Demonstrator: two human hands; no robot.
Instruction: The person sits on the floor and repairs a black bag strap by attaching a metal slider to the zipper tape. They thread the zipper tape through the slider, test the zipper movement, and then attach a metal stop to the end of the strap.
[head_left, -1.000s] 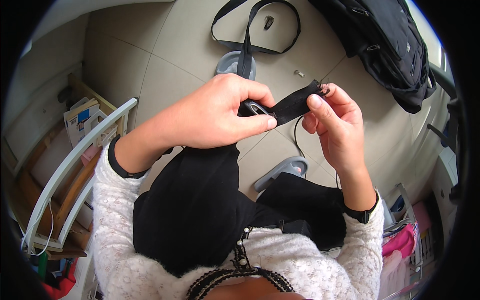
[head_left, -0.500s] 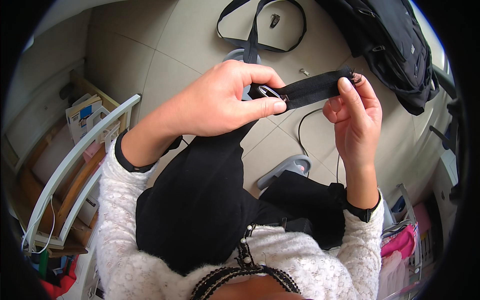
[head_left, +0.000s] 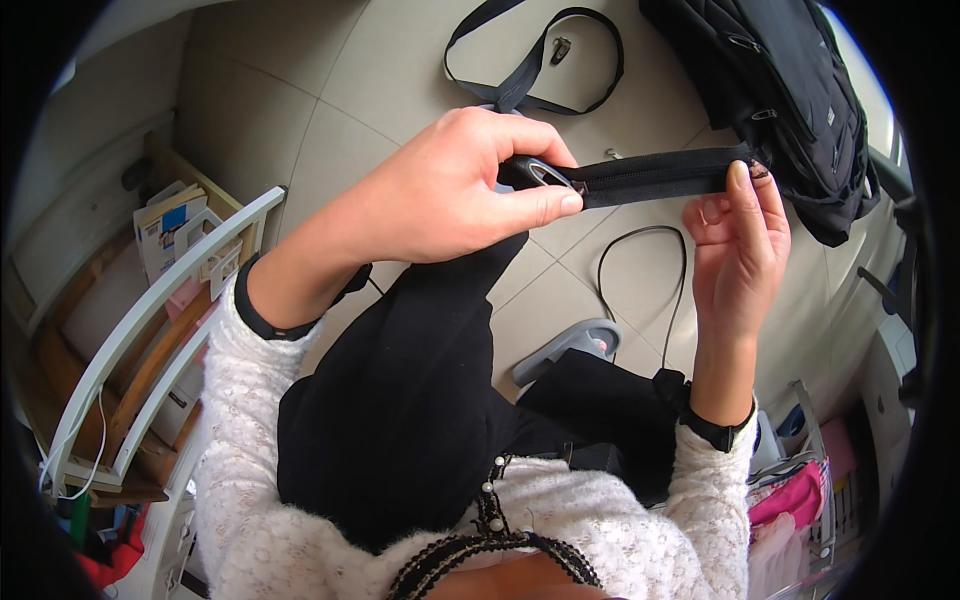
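The left hand [head_left: 455, 190] is closed, pinching the metal slider end of a black fabric zipper strip [head_left: 650, 175]. The right hand [head_left: 738, 240] grips the strip's right end with its fingertips, holding it taut.

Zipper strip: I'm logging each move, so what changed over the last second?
The hands drew apart: the right hand carried its end rightward, so the zipper strip now shows longer and taut. The left hand still pinches the slider end; backpack and loose strap stayed.
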